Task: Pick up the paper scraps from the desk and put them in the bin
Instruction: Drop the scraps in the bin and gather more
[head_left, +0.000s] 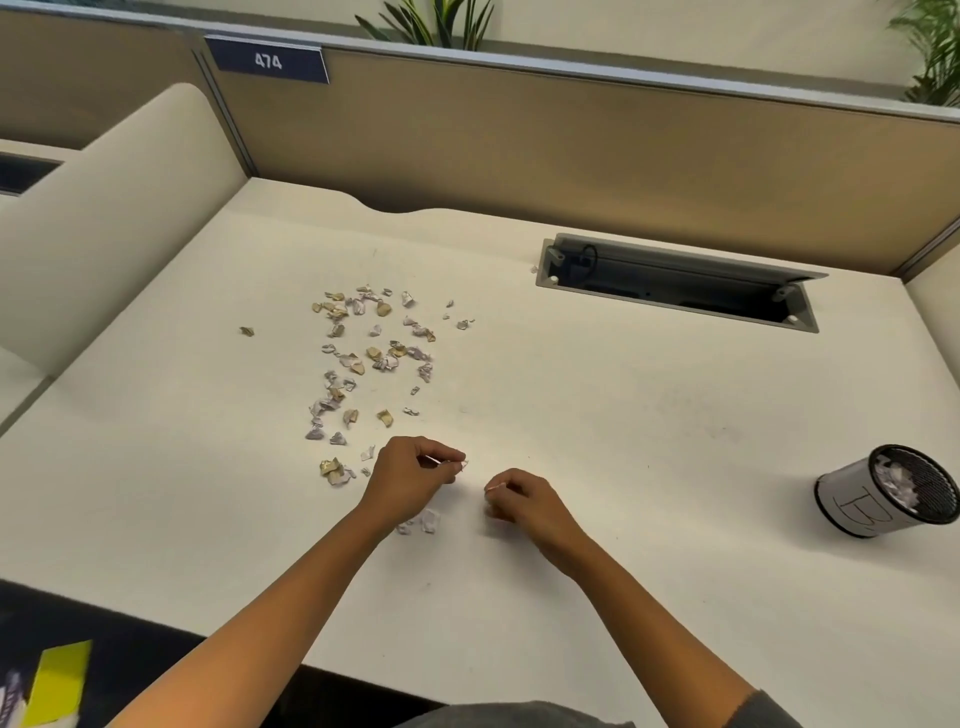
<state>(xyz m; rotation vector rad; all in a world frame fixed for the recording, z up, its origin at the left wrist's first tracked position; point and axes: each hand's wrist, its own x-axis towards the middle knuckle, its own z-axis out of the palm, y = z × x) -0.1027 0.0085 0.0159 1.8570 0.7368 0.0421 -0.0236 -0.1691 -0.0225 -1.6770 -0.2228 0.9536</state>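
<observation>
Two bare forearms reach in from the near edge of the desk (623, 415). The left hand (410, 478) pinches a small pale scrap at its fingertips; the right hand (524, 501) is curled with thumb and forefinger narrowed, perhaps on a tiny bit – too small to tell. A few pale scraps (423, 521) lie by the left wrist.

Most of the work looks undone: the main scatter of paper scraps (363, 358) – tan and lilac – spreads beyond the left hand, with a lone scrap (247, 331) off to the left. The mesh bin (891, 493), well apart at the right, already holds some paper.

Bare desk lies between hands and bin, so the carry looks unobstructed; the open cable hatch (680, 283) sits farther back, clear of that path.
</observation>
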